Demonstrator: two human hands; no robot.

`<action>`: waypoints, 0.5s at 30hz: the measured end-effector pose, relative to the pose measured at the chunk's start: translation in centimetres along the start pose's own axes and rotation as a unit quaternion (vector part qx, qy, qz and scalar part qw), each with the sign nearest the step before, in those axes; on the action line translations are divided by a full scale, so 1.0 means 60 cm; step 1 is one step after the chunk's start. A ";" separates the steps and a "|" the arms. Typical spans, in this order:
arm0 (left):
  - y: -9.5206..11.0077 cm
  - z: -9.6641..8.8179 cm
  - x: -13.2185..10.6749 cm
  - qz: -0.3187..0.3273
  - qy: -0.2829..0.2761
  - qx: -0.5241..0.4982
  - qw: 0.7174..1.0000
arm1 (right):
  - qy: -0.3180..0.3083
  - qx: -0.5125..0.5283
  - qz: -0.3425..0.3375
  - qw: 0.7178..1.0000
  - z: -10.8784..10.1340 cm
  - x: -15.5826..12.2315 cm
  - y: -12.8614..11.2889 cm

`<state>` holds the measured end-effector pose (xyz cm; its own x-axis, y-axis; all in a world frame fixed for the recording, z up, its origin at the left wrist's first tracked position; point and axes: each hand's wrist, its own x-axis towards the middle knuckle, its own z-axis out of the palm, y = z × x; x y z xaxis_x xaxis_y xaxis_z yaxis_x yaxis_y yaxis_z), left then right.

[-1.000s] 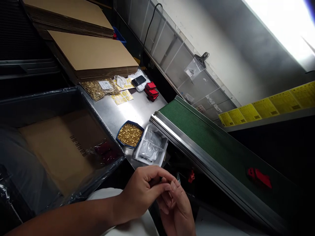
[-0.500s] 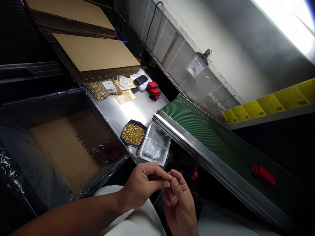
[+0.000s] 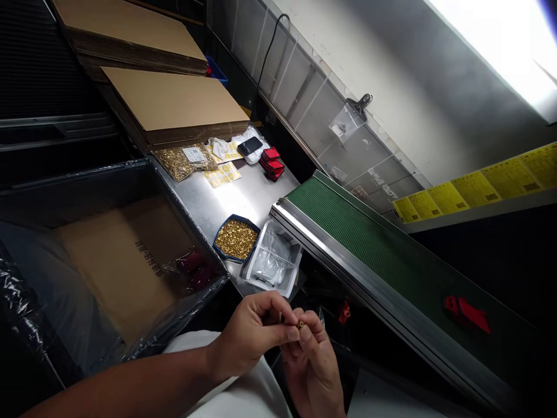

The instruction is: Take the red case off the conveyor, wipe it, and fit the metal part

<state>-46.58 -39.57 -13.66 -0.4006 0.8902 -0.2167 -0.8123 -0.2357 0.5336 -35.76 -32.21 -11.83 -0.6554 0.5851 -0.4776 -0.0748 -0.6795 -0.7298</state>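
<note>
Raised slightly, both hands' fingers (image 3: 292, 332) pinch a tiny, seemingly brass piece (image 3: 300, 325).

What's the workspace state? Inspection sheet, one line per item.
Surface: steel bench, shiny, partly covered.
Job's things: small brass part pinched between both hands; blue tray of brass parts beside a clear tray of bags.
Clutter: cardboard stacks, bag of brass parts, yellow sticker sheets, phone, red pieces, lined box.
Grippers: left hand and right hand closed on the part.
Cables: black cable up the wall.
Surroundings: green conveyor carrying a red piece; yellow labels.
</note>
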 end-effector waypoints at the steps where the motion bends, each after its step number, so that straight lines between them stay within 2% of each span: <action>1: -0.001 0.001 0.000 -0.007 -0.009 -0.021 1.000 | -0.004 -0.001 -0.003 1.000 -0.001 0.000 0.000; 5: -0.004 0.002 -0.002 -0.011 -0.008 -0.025 1.000 | 0.000 -0.020 -0.020 1.000 -0.005 -0.002 -0.001; 10: -0.001 -0.010 0.008 -0.028 0.017 0.043 0.999 | 0.019 -0.042 -0.034 0.998 -0.006 0.003 0.003; 15: 0.002 -0.019 0.006 -0.104 -0.036 0.067 0.992 | 0.044 -0.035 -0.078 0.995 0.007 -0.003 0.013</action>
<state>-47.33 -39.75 -14.62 -0.1947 0.9406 -0.2781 -0.8083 0.0067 0.5887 -36.02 -32.99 -12.12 -0.5705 0.7203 -0.3945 -0.1165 -0.5465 -0.8293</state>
